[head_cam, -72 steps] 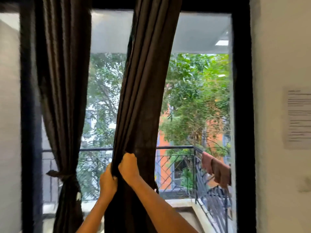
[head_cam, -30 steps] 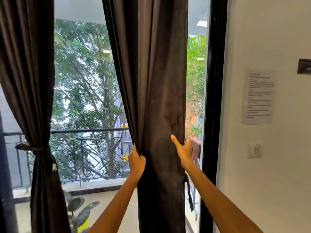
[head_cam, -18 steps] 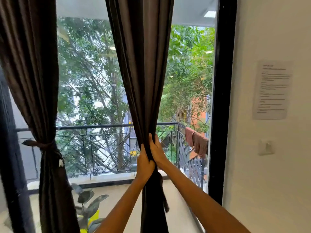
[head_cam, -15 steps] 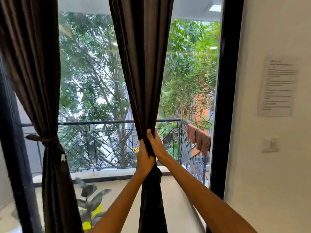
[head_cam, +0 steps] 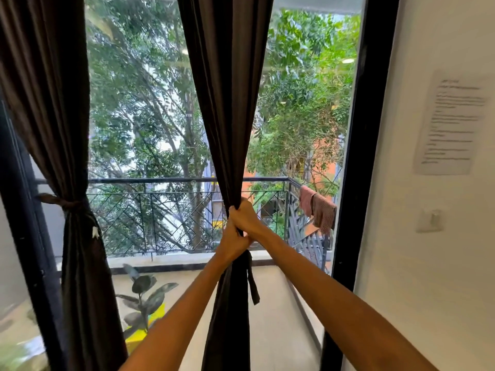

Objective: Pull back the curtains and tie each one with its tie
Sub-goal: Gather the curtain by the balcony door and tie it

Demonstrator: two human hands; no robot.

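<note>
Left hand [head_cam: 232, 241], right hand [head_cam: 245, 215] both clench bunched right curtain [head_cam: 227, 103]; tie [head_cam: 253, 282] dangles below.

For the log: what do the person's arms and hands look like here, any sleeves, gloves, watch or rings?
Both forearms enter from the bottom edge and are bare as far as the frame shows: no sleeves in view. The left hand and the right hand wear no gloves. No watch, bracelet or band shows at either wrist. No ring is visible, though most fingers are hidden from this view.
</note>
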